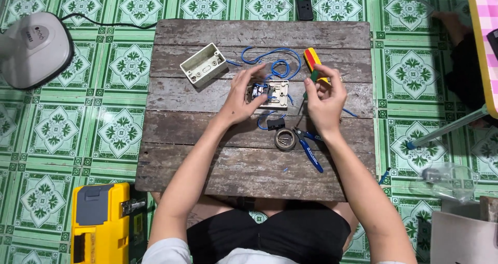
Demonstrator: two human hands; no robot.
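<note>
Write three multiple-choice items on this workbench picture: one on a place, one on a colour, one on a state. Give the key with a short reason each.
1. Where does the empty white box lie?
A. on the wooden board, beyond the left hand
B. on the tiled floor
C. inside the yellow toolbox

2. What colour is the loose wire?
A. red
B. blue
C. black

3. What is the right hand doing?
A. resting flat on the board
B. gripping the pliers
C. holding a red and yellow screwdriver

Key: 1 A, it lies on the wooden board up-left of the left hand. 2 B, blue loops curl above the switch plate. 3 C, the screwdriver handle juts from the fingers, while the pliers lie untouched.
</note>
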